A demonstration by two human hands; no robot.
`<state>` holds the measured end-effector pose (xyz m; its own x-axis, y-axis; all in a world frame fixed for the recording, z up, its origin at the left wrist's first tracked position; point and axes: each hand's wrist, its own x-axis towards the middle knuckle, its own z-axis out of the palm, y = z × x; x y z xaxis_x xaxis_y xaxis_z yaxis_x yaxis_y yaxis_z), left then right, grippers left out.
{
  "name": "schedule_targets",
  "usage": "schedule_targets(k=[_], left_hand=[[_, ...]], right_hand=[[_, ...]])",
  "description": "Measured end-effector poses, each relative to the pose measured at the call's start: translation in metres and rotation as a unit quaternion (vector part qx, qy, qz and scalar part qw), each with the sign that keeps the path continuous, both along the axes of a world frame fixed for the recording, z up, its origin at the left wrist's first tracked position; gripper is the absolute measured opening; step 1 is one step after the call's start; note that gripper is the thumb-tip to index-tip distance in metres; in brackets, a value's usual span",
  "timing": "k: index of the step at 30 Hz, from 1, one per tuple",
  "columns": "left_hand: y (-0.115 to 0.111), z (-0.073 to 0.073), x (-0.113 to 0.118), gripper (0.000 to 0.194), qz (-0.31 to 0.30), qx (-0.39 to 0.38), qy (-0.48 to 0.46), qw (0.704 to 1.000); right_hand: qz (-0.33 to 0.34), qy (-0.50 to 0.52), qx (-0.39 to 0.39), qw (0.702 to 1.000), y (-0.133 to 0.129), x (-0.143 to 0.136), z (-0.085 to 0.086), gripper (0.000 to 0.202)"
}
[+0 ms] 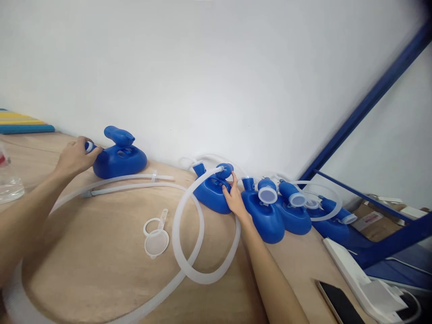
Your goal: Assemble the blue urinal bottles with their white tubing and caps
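At the left, my left hand (pixel 77 155) is closed round the neck of a blue plastic urinal bottle (pixel 131 163), near its white-rimmed mouth. A loose-looking blue funnel piece (pixel 119 136) lies across the top of that bottle. My right hand (pixel 235 196) grips a second blue urinal bottle (pixel 211 194) by its handle side, thumb and fingers bent against it. On this bottle rests another blue funnel piece (pixel 224 170), with a clear tube (pixel 180 243) joined to its end. The tube loops forward over the table. Part of the second bottle is hidden by my fingers.
Several more blue bottles (pixel 265 220) with funnels and tubes stand at the right. A clear plastic cap with a ring (pixel 157 243) lies mid-table. A phone (pixel 339 303) and white power strip (pixel 351 274) are front right, beside a blue metal frame (pixel 371 96). A clear bottle (pixel 10 182) stands far left.
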<state>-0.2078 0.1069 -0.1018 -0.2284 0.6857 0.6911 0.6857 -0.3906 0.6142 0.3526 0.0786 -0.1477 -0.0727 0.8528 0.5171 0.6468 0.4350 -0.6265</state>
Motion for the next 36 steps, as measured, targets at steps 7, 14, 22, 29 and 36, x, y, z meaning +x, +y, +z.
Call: schedule_targets(k=[7, 14, 22, 29, 36], left_hand=[[-0.041, 0.076, 0.057, 0.041, 0.147, 0.005, 0.011, 0.989], [-0.098, 0.142, 0.126, 0.036, 0.100, 0.052, -0.066, 0.991], [-0.123, 0.156, 0.199, 0.019, -0.204, 0.110, -0.167, 0.958], [-0.121, 0.141, 0.198, 0.053, -0.222, 0.078, -0.058, 0.970], [-0.130, 0.139, 0.193, 0.058, -0.304, 0.091, -0.034, 0.948]], right_hand=[[-0.010, -0.006, 0.001, 1.000, 0.005, 0.007, 0.014, 0.111], [0.082, 0.166, 0.224, 0.957, -0.039, -0.032, 0.096, 0.050], [0.203, 0.129, 0.211, 0.947, -0.096, -0.052, 0.147, 0.096], [0.188, 0.198, 0.219, 0.937, -0.095, -0.045, 0.142, 0.067], [0.221, 0.268, 0.158, 0.924, -0.098, -0.043, 0.149, 0.060]])
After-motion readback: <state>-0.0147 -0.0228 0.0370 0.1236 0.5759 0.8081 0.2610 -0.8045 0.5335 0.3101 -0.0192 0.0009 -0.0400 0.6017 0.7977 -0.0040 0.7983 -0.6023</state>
